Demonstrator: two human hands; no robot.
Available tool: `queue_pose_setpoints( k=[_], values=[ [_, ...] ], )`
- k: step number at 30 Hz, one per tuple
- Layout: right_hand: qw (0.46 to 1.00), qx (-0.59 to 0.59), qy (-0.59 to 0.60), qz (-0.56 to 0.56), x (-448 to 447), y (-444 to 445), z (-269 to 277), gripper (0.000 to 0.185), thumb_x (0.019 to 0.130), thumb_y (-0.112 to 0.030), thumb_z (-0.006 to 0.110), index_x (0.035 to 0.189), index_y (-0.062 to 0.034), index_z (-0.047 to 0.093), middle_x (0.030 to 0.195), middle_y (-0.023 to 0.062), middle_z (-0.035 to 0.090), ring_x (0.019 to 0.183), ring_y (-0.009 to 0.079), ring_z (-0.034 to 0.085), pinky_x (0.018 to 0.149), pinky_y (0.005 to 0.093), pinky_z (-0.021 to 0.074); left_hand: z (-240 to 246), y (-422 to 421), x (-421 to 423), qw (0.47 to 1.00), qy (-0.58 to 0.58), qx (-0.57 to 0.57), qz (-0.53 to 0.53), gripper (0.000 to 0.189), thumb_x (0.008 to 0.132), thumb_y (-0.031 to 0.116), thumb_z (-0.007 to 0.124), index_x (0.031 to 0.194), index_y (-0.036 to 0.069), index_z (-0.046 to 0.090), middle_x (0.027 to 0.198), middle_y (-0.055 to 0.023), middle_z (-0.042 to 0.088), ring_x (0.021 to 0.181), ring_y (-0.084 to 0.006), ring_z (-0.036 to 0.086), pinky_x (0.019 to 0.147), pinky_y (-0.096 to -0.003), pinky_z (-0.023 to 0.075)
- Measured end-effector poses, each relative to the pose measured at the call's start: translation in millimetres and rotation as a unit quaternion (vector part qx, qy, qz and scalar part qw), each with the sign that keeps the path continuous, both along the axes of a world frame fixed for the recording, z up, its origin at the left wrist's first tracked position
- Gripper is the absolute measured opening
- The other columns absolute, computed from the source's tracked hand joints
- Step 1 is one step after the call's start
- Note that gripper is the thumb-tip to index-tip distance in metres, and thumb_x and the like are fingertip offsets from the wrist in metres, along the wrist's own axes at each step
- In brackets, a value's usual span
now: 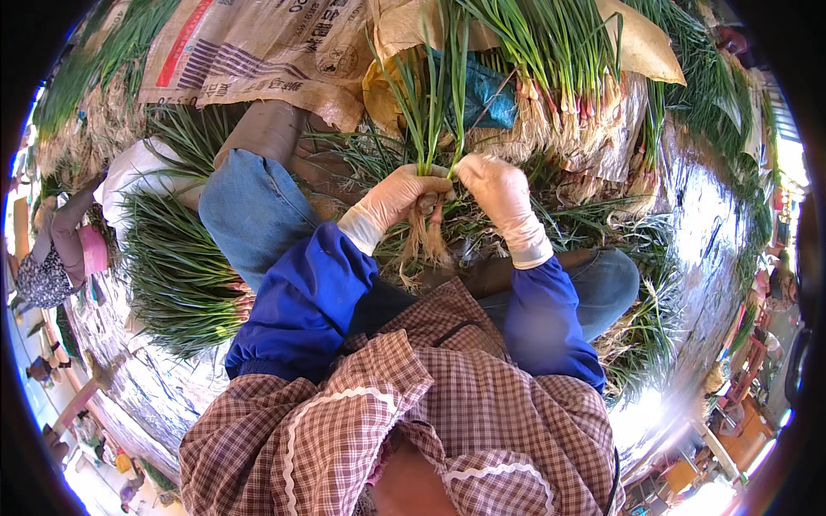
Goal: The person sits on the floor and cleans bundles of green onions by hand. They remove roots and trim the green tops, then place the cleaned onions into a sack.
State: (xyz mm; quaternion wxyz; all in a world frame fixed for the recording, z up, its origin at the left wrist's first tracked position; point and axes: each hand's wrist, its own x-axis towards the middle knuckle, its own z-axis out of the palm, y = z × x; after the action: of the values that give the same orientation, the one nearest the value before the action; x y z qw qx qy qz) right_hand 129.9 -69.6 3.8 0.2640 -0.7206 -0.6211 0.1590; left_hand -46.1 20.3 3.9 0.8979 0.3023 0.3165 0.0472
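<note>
My left hand [406, 193], in a pale thin glove, is closed around a few green onion stalks [423, 122]; their stringy roots [426, 238] hang below the fist. Close beside it, my right hand [493, 187], gloved the same way, pinches a green leaf of a stalk between thumb and fingers. The fingertips of both hands nearly meet. Beyond the right hand, a row of green onions [568, 71] with reddish-white bulbs and long roots lies on sacking. Loose leaves and trimmings [471, 226] lie below the hands.
A thick pile of green onions [181, 264] lies at the left, near a white bag [139, 177]. A woven sack [258, 58] is spread at the top, with blue plastic [484, 93] and yellow plastic [390, 93] nearby. More onions line both sides. Another person [55, 258] is at far left.
</note>
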Motion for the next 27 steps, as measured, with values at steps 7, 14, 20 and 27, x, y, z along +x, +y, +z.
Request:
queue_pose_setpoints(
  k=[7,14,20,27],
  values=[
    [0.980,0.096,0.106,-0.141,10.2,25.2,20.4,0.014,0.091,-0.021,0.067,0.094,-0.0076,0.071,0.079,0.0033,0.071,0.055,0.0136,0.060,0.049,0.0265,0.0476,28.8,0.0,-7.3,0.997,-0.057,-0.013,0.048,0.022,0.092,0.011,0.065,0.108,-0.002,0.058,0.087,-0.0081,0.066,0.062,-0.0081,0.059,0.056,-0.0200,0.0507],
    [0.950,-0.100,0.296,0.010,10.2,4.9,60.3,0.032,0.089,-0.032,0.070,0.102,-0.0028,0.070,0.090,0.0050,0.070,0.070,0.0127,0.061,0.064,0.0280,0.0519,25.5,19.4,-16.7,0.998,0.027,0.050,0.025,0.031,0.095,0.024,0.061,0.116,0.001,0.062,0.083,-0.0023,0.063,0.060,-0.0045,0.051,0.052,-0.0155,0.0406],
    [0.908,-0.133,0.389,0.077,27.8,-40.8,107.6,0.016,0.087,-0.015,0.070,0.090,0.0006,0.070,0.081,0.0070,0.067,0.078,0.0148,0.063,0.070,0.0279,0.0501,56.3,16.6,-20.3,0.982,0.010,0.001,0.188,0.026,0.098,0.023,0.054,0.104,-0.001,0.061,0.084,-0.0093,0.063,0.070,-0.0174,0.057,0.090,-0.0342,0.0507],
    [0.938,-0.143,-0.300,-0.097,121.7,21.2,22.9,0.035,0.093,-0.041,0.061,0.092,-0.0061,0.067,0.082,0.0089,0.070,0.065,0.0200,0.068,0.058,0.0373,0.0542,147.4,57.6,-52.5,0.931,-0.317,0.052,0.175,0.035,0.104,0.020,0.042,0.129,-0.004,0.047,0.066,0.0012,0.047,0.040,-0.0008,0.038,0.040,-0.0172,0.0361]
  ],
)
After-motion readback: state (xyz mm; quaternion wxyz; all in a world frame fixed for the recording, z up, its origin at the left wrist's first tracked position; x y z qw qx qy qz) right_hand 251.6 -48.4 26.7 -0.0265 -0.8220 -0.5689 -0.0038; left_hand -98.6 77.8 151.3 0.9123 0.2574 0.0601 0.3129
